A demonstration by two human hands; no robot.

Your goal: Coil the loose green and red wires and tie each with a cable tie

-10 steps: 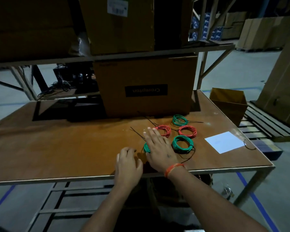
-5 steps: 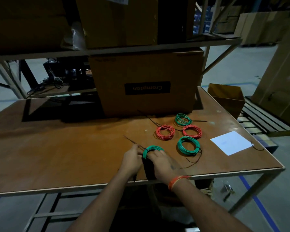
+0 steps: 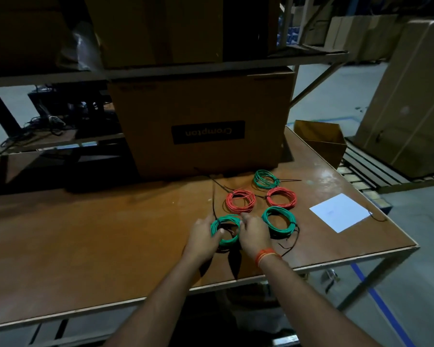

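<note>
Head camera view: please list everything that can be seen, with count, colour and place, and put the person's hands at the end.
Held coil: 1, green, near table edge, between both hands; black cable tie sticks up from it.
Other green coils: 2, one right of the hands, one by the big box.
Red coils: 2, mid table, left and right.
Table: 1, brown.
Paper sheet: 1, white, right side of table.
Big carton: 1, brown, back of table.
Small open box: 1, brown, off the far right corner.
Left hand: grips the held coil's left side.
Right hand: grips its right side; orange wristband.
</note>
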